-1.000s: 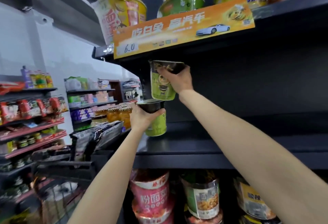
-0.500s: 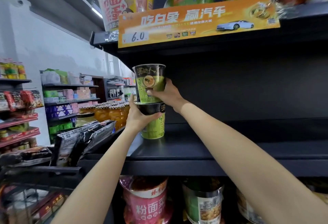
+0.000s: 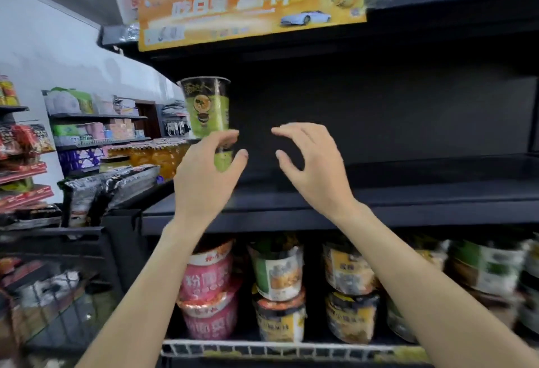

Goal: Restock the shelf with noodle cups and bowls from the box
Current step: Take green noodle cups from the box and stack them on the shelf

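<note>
1. Two green noodle cups stand stacked at the left end of the dark middle shelf (image 3: 379, 192), left of the frame's centre. The upper cup (image 3: 205, 106) sits upright on the lower cup (image 3: 223, 160), which is mostly hidden behind the left hand.
2. The left hand (image 3: 204, 181) is at the centre of the frame, in front of the lower cup, fingers spread and loosely curved. It grips nothing; whether a fingertip brushes the cup cannot be told through the blur.
3. The right hand (image 3: 315, 169) is just right of centre, apart from the cups, fingers relaxed and half curled around nothing.
4. An orange banner (image 3: 250, 12) with a white car runs along the edge of the top shelf, in the upper part of the frame, with yellow and green bowls above it.
5. The lower shelf, along the bottom of the frame, holds stacked pink cups (image 3: 210, 289) and a row of green and yellow cups behind a white wire rail (image 3: 291, 348).
</note>
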